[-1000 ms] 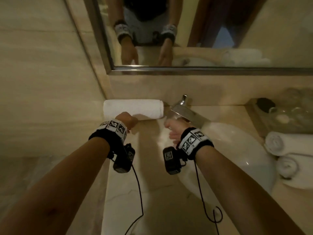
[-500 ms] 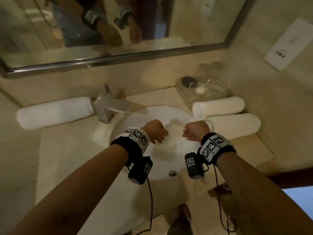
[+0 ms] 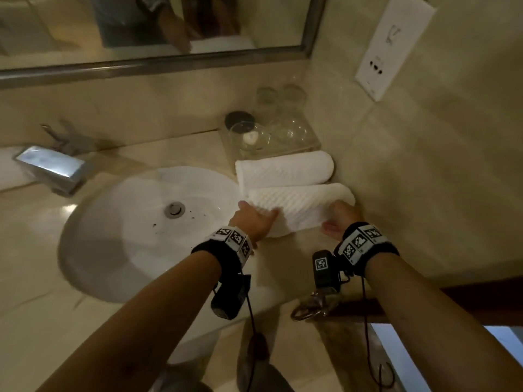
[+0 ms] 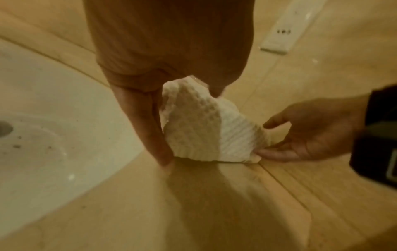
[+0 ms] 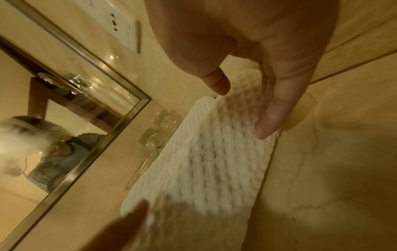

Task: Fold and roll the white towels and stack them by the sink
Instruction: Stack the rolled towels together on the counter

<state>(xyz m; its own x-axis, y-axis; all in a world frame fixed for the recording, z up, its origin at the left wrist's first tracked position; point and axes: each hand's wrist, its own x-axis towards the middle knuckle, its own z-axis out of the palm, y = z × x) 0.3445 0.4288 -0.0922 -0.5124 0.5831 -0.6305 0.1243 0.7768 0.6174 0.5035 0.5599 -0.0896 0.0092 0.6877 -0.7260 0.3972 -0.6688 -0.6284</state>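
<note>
Two rolled white waffle towels lie side by side on the counter right of the sink. The far towel (image 3: 283,168) rests against the glass tray. Both hands hold the near towel (image 3: 300,207), which lies at a slant. My left hand (image 3: 254,217) grips its left end, fingers (image 4: 150,129) down one side and the thumb on the other. My right hand (image 3: 336,219) pinches the right end by the wall, thumb (image 5: 217,83) above and fingers (image 5: 272,118) along the edge. In the left wrist view the towel (image 4: 206,129) touches the counter.
The white sink basin (image 3: 113,222) and chrome faucet (image 3: 53,168) lie to the left. A clear tray (image 3: 311,142) with glasses and a dark lid stands behind the towels. The tiled side wall with a socket plate (image 3: 393,43) is close on the right. The mirror frame (image 3: 141,66) runs above.
Both hands left the rolled towel to the left of the faucet, crossed over the basin to the right, and took hold of the near rolled towel there.
</note>
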